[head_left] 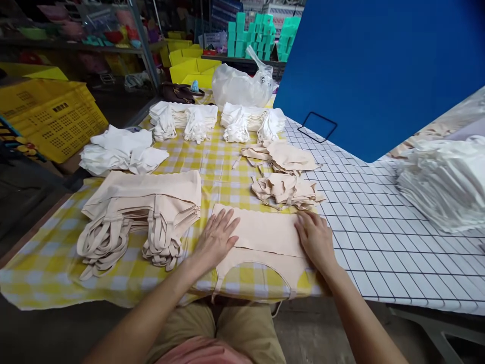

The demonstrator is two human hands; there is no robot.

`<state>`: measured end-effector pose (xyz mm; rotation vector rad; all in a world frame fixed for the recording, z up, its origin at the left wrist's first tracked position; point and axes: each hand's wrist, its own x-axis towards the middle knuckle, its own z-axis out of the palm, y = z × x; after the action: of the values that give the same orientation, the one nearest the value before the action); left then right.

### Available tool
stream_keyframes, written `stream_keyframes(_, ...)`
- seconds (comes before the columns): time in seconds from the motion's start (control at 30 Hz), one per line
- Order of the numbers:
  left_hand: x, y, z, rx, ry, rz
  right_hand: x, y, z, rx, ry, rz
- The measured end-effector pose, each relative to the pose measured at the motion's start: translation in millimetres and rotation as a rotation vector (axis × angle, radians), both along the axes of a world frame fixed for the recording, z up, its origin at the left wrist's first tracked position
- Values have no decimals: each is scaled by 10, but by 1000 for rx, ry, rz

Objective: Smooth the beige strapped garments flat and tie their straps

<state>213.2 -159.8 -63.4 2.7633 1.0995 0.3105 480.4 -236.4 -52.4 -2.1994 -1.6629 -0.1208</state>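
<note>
Beige garment (267, 232) lies flat on the yellow-checked cloth (216, 174) in front of us, its straps (293, 292) toward us. Our L hand (216, 236) rests on its left end w/ fingers a bit spread; our R hand (315, 237) lies at its right end, fingers closer together & slightly bent. To the left we have a beige stack (151, 188); farther, 2 beige piles (284, 189), then white stacks (185, 114) & a plastic bag (242, 83) behind.

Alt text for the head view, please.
A person's left hand and right hand rest on opposite ends of a flat, beige, strapped fabric garment on a yellow-and-white checked cloth. A stack of beige strapped garments lies to the left; two crumpled beige fabric heaps and two white fabric stacks lie beyond.
</note>
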Motion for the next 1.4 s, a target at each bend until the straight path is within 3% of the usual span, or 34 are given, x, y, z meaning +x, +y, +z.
stream_keyframes(0.1, -12, -2, -1, 20, -2, 6, 61, -38, -32, 103, 31, -157)
stream_keyframes(0.23, -18, -6, -6, 57, -15, 5, 62, -16, -6, 84, 216, -257)
stream_keyframes(0.43, -21, -3, -15, 87, -8, 0, -38, 141, 31, -37, 306, -270)
stream_keyframes(0.73, -44, -39, -100, 163, -59, 55, -127, 156, 115, 19, 547, -316)
stream_keyframes(1.03, -155, -99, -183, 208, -103, 128, -37, 264, 18, 62, 407, -336)
stream_keyframes(1.23, -120, -142, -128, 209, -83, 222, -32, 138, 12, 157, 169, -366)
stream_keyframes(1.3, -53, -137, -82, 208, -70, 211, -107, 47, 4, 113, 70, -300)
stream_keyframes(1.4, 53, -116, -47, 179, -32, 119, -249, -73, -53, -42, -48, -84)
